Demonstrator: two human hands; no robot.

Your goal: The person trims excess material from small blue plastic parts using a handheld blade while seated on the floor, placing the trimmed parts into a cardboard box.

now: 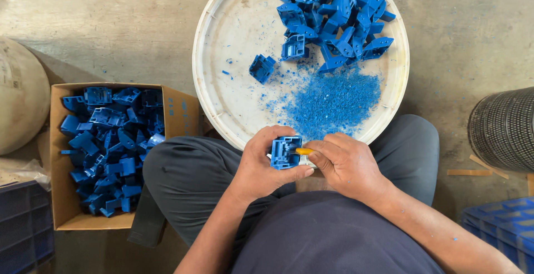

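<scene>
My left hand point(262, 163) grips a blue plastic moulded part point(285, 152) above my lap. My right hand point(346, 163) holds a small tool with an orange-yellow handle point(304, 151), its tip against the part's right side. Just beyond my hands lies a round white tray point(233, 79). On it are a heap of blue plastic parts point(334, 15) at the far side, a single blue part point(261, 67) set apart, and a patch of fine blue shavings point(334, 101) nearest me.
A cardboard box point(67, 207) at my left is filled with several blue parts point(108, 140). A dark perforated cylinder point(503, 129) stands at the right, blue crates point(500, 224) sit at both lower corners, and a pale round object point(19, 96) is at far left.
</scene>
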